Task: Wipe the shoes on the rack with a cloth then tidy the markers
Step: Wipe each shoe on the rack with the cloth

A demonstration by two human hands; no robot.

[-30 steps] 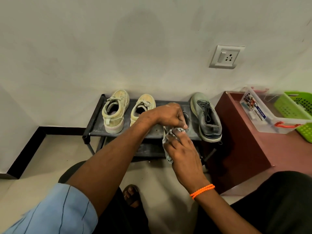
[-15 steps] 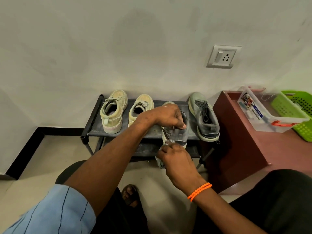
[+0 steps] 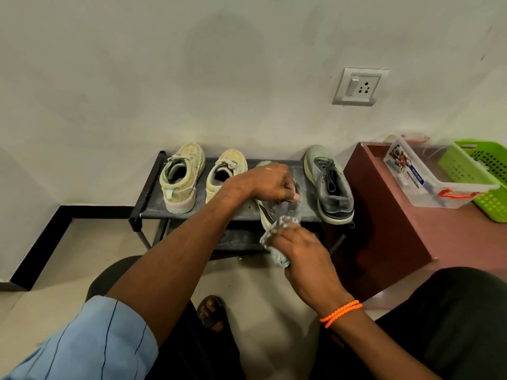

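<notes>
Cloth (image 3: pixel 275 242) slid heelward, four shoes, one rack (image 3: pixel 153 198)

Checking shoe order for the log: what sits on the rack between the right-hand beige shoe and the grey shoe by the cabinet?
In the head view, the other grey shoe, gripped by the left hand while the right hand presses a cloth against it.

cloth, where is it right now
In the head view the cloth is bunched in the right hand, pressed against the heel of the grey shoe that the left hand holds at the rack front edge.
</notes>
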